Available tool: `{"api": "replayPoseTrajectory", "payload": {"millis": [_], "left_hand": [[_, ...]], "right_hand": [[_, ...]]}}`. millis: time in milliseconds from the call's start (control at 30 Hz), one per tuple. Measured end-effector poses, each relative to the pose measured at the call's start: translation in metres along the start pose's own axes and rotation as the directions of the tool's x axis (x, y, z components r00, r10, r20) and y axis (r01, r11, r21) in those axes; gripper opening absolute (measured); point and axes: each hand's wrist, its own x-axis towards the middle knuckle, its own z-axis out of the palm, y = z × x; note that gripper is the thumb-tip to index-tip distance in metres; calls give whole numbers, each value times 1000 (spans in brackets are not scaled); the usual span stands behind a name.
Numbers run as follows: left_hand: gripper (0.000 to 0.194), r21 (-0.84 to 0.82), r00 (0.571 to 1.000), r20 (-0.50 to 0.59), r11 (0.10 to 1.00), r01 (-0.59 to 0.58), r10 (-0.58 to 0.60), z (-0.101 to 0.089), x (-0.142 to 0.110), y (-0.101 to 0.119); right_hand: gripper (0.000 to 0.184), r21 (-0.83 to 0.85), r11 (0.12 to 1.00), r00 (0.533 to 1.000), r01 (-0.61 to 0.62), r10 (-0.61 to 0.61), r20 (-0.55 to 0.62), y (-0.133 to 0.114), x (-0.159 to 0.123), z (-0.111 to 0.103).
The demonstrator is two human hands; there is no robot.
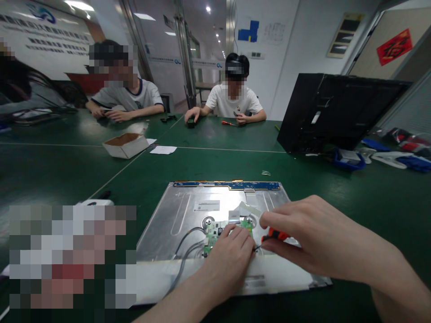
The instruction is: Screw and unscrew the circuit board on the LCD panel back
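A flat metal display panel (158, 229) lies on the green table before me, with a small green circuit board (213, 229) at its middle. My left hand (232, 251) rests over the board, its fingers side by side and lying on it. My right hand (296, 233) is closed round the orange and black handle of a screwdriver (278, 233). The thin dark shaft points left and down, close to the left fingers; its tip is hidden. Grey cables (186, 260) run from the board's left side. A clear film strip (249, 208) stands up behind the board.
A black monitor housing (340, 112) stands at the back right, near a blue tray (348, 161) and gloves (417, 162). An open white box (126, 146) and a paper slip (163, 150) lie at left. Two people (232, 98) (134, 96) sit opposite, handling small things.
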Motion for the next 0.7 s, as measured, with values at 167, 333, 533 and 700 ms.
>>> {"api": "replayPoseTrajectory", "payload": {"millis": [167, 333, 533, 700], "left_hand": [[5, 28, 1000, -11, 1000, 9, -8, 1, 0, 2], [4, 14, 1000, -25, 1000, 18, -18, 2, 0, 2], [3, -11, 998, -49, 1000, 25, -26, 1, 0, 2], [3, 0, 999, -32, 1000, 26, -26, 1, 1, 2]], "right_hand": [[12, 12, 1000, 999, 11, -11, -34, 0, 0, 1], [7, -6, 1000, 1000, -1, 1, -17, 1, 0, 1], [12, -9, 1000, 999, 16, -16, -43, -1, 0, 1], [8, -15, 1000, 1000, 10, -11, -29, 0, 1, 1]]}}
